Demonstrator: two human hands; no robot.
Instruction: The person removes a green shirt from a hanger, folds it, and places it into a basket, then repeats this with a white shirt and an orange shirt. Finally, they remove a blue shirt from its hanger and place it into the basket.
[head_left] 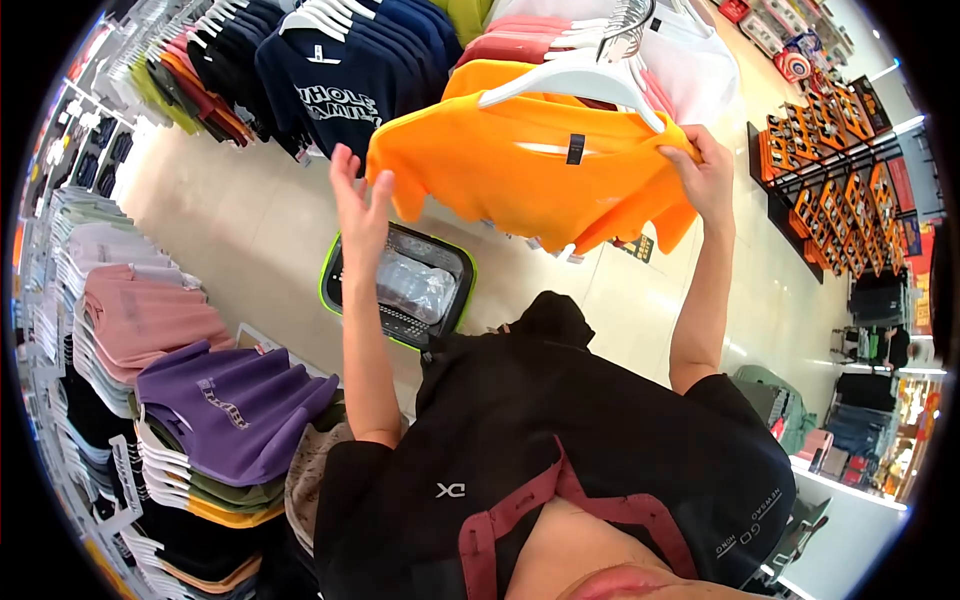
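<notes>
An orange shirt (480, 160) hangs on a white hanger (575, 80), its dark neck label showing. My right hand (705, 170) pinches the shirt's shoulder near the hanger's right end. At the shirt's left edge, my left hand (360, 205) is raised with its fingers apart, close beside the sleeve and holding nothing. Left of the orange shirt hangs a navy shirt (330, 90) with white lettering.
A black basket with a green rim (468, 290) stands on the floor (240, 220), with clear plastic inside. Racks with a purple shirt (225, 410) and a pink shirt (150, 315) are at the left. An orange display stand (830, 190) is at the right.
</notes>
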